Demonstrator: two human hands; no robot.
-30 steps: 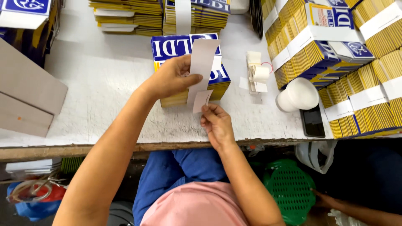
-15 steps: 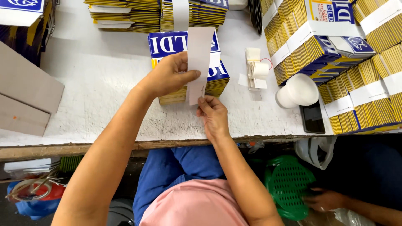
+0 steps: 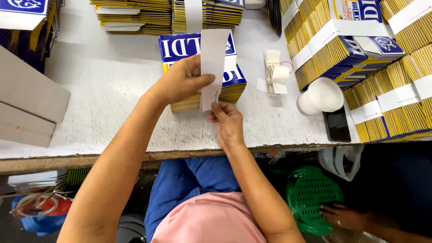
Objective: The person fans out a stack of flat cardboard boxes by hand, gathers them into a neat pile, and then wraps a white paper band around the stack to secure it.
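Note:
A stack of flat blue-and-yellow printed cartons (image 3: 235,81) lies on the white worktable (image 3: 112,103) in front of me. A white paper strip (image 3: 212,58) runs down over the stack. My left hand (image 3: 180,81) pinches the strip at its middle, thumb on top. My right hand (image 3: 228,121) holds the strip's lower end at the stack's near edge, fingertips on the paper.
Banded bundles of the same cartons (image 3: 360,49) crowd the right side and the far edge (image 3: 135,15). A small tape roll on a holder (image 3: 276,74), a white cup (image 3: 320,95) and a dark phone (image 3: 337,126) lie right. Grey boards (image 3: 27,103) sit left. Another person's hand (image 3: 344,216) rests by a green stool (image 3: 310,193).
The strip now lies straighter over the stack. My right hand has moved up to its lower end and my left hand has shifted slightly right on it.

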